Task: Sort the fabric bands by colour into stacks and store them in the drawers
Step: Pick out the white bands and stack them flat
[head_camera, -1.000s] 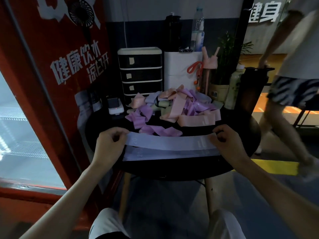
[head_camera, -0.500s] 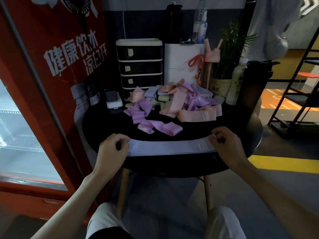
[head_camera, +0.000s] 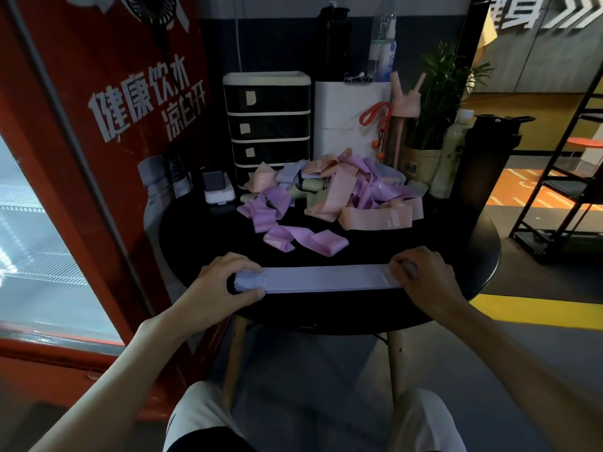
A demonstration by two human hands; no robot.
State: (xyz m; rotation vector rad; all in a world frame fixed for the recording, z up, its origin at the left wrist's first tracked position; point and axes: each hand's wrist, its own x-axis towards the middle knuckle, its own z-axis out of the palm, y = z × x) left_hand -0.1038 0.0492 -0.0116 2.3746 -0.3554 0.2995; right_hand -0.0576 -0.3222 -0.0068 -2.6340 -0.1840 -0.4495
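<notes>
while the left hand (head_camera: 225, 285) and right hand (head_camera: 421, 275) each pinch an end of the pale blue bands (head_camera: 326, 278) laid flat at the near edge of the black table (head_camera: 473, 256), the edges should be squared flush, i judge, before stacking more from the mixed pile (head_camera: 329, 197).

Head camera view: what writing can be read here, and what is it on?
"健康饮水": white, on the red cabinet.
"凉白开": beside it, same cabinet.
Wall sign, top right: cut off, unreadable.
Print on the lavender band and the peach band: too blurred.
Notes on the drawers: too small to read.
</notes>
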